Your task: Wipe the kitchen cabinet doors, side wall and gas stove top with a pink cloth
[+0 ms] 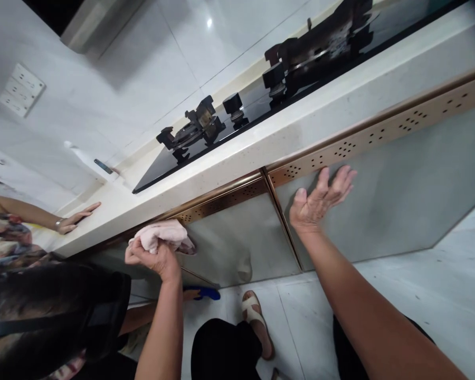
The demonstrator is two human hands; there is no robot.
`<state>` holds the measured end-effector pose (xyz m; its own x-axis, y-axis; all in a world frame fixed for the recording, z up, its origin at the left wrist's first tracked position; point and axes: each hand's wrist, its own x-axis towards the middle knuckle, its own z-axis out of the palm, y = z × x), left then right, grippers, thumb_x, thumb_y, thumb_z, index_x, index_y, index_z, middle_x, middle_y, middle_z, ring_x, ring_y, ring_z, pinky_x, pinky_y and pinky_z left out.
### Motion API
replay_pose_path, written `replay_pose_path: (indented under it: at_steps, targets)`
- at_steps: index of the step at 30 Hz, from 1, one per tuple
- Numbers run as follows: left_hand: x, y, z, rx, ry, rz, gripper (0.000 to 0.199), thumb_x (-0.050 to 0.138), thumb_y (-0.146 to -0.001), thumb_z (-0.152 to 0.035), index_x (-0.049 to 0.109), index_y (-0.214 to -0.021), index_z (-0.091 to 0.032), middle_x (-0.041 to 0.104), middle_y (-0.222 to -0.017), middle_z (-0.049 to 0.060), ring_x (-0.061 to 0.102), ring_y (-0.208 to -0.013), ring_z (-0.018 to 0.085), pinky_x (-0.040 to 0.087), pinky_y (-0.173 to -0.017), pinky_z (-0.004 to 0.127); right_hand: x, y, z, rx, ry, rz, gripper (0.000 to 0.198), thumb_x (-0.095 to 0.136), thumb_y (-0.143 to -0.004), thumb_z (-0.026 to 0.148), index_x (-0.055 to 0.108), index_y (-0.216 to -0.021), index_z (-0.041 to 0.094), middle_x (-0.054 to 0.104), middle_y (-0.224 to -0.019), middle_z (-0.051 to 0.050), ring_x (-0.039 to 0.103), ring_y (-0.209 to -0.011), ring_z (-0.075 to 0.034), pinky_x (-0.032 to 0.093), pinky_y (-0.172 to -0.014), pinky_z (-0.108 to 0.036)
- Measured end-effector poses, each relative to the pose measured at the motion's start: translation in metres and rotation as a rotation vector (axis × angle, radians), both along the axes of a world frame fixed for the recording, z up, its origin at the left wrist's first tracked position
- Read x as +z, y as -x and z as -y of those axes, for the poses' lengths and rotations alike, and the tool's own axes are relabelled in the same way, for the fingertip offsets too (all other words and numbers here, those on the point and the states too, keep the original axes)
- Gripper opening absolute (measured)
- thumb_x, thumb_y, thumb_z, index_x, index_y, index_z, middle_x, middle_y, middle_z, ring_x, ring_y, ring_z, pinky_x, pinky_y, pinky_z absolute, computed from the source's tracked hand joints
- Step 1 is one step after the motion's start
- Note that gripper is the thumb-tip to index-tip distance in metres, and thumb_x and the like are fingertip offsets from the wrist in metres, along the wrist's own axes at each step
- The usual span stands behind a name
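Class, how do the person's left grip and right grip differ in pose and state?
The left grip holds a pink cloth; the right grip holds nothing. The left grip's fingers are curled, whereas the right grip's are opened out. Both are bare and in front of the cabinet doors.

A crumpled, pale pink cloth (167, 232) bunches in my left fingers (134, 254); before me, gray cabinet doors (404, 184) with perforated, copper-toned trim (380, 135) stand closed below the counter (221, 162).
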<state>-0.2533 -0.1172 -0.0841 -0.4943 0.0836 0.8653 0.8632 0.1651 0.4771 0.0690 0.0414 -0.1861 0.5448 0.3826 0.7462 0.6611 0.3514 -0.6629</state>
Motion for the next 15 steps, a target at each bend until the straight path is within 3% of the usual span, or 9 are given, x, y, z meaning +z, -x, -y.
replay_pose_path:
  at_steps: [2,7,9,12,15]
  targets:
    - [-0.017,-0.009,-0.005,-0.012,0.070,0.010,0.048,0.060,-0.081,-0.019,0.041,-0.125,-0.017,0.028,-0.128,0.011,0.036,-0.129,0.027,0.030,-0.120,0.050,0.000,-0.001,0.000,-0.011,-0.009,0.007,0.066,0.024,-0.100,0.042,0.033,-0.153,0.005,0.022,-0.163,-0.032,0.009,-0.156,-0.041,0.015,-0.117,-0.071]
    - [-0.110,-0.049,0.002,-0.133,0.371,0.119,0.036,0.069,-0.073,-0.017,0.056,-0.108,-0.018,0.037,-0.127,0.014,0.039,-0.128,0.033,0.036,-0.114,0.055,-0.002,-0.001,-0.001,0.010,0.060,-0.016,0.067,0.020,-0.099,0.044,0.027,-0.157,0.011,0.018,-0.165,-0.025,0.007,-0.157,-0.040,0.013,-0.114,-0.076]
    - [-0.137,-0.063,0.007,-0.178,0.485,0.180,0.034,0.071,-0.067,-0.013,0.061,-0.099,-0.020,0.043,-0.121,0.011,0.044,-0.122,0.032,0.042,-0.108,0.051,-0.003,-0.002,-0.001,0.002,0.041,-0.016,0.067,0.020,-0.100,0.044,0.028,-0.158,0.011,0.018,-0.166,-0.025,0.007,-0.157,-0.040,0.013,-0.115,-0.076]
    - [-0.151,-0.069,0.009,-0.179,0.533,0.273,0.034,0.070,-0.063,-0.010,0.063,-0.095,-0.022,0.046,-0.115,0.009,0.049,-0.115,0.029,0.046,-0.104,0.046,-0.005,-0.003,-0.001,-0.004,0.004,0.004,0.067,0.022,-0.100,0.044,0.027,-0.158,0.011,0.018,-0.166,-0.024,0.007,-0.158,-0.039,0.014,-0.116,-0.075]
    - [-0.140,-0.057,0.011,-0.134,0.446,0.362,0.033,0.066,-0.064,-0.010,0.060,-0.094,-0.021,0.045,-0.104,0.005,0.053,-0.104,0.024,0.048,-0.098,0.042,-0.006,-0.003,-0.001,0.014,-0.003,0.018,0.066,0.024,-0.100,0.043,0.026,-0.159,0.013,0.017,-0.167,-0.024,0.007,-0.158,-0.040,0.015,-0.115,-0.076]
